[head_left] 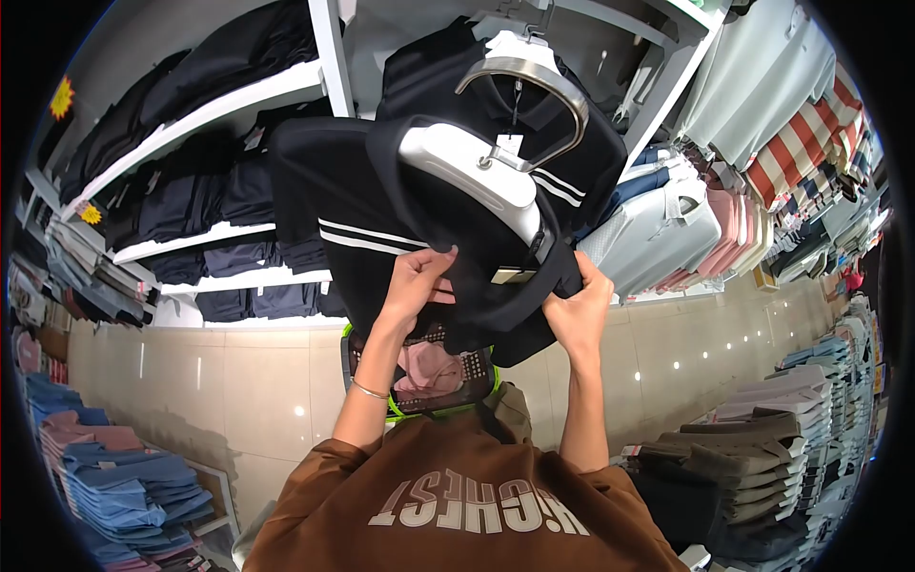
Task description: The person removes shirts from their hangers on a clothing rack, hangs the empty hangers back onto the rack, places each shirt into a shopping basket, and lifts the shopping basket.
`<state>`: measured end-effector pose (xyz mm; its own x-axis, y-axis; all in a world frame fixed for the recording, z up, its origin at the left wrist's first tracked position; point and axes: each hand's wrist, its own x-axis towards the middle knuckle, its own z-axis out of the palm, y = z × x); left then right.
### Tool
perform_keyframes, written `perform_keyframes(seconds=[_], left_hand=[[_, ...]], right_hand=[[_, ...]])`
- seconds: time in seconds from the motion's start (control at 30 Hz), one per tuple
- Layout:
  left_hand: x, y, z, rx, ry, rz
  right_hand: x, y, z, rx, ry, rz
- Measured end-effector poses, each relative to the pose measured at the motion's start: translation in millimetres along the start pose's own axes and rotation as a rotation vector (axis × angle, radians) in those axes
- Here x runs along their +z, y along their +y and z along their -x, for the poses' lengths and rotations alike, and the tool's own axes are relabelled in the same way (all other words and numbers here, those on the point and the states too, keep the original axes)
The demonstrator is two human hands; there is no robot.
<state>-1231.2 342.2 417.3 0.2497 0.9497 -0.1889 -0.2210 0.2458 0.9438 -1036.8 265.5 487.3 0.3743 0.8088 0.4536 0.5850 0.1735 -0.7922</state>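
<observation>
A black shirt with white stripes hangs on a white hanger with a large metal hook, in front of the shelves. My left hand pinches the dark fabric below the collar, fingers closed. My right hand grips the other side of the collar. Between my hands a small tan label shows inside the garment. Behind it hangs another black shirt with a white tag.
Below the shirt stands a dark basket with green edges, holding a pink garment. White shelves carry folded dark clothes at the left. Shirts hang at the right. Folded jeans and brown clothes lie in the lower corners.
</observation>
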Motion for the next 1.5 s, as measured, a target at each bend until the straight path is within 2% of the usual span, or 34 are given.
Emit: perform_keyframes(seconds=[0.13, 0.23, 0.53, 1.03, 1.5], left_hand=[[0, 1, 5, -0.05, -0.146, 0.075], [-4, -9, 3, 0.03, -0.17, 0.059], [1, -3, 15, 0.305, -0.124, 0.001], [5, 14, 38, 0.587, -0.081, -0.078], [7, 12, 42, 0.613, -0.074, 0.025]], right_hand=[[-1, 3, -2, 0.015, -0.001, -0.046], [-3, 4, -2, 0.023, 0.001, -0.053], [-5, 13, -4, 0.016, 0.045, -0.123], [1, 18, -1, -0.003, 0.057, -0.169], [0, 26, 0, -0.016, 0.09, -0.21]])
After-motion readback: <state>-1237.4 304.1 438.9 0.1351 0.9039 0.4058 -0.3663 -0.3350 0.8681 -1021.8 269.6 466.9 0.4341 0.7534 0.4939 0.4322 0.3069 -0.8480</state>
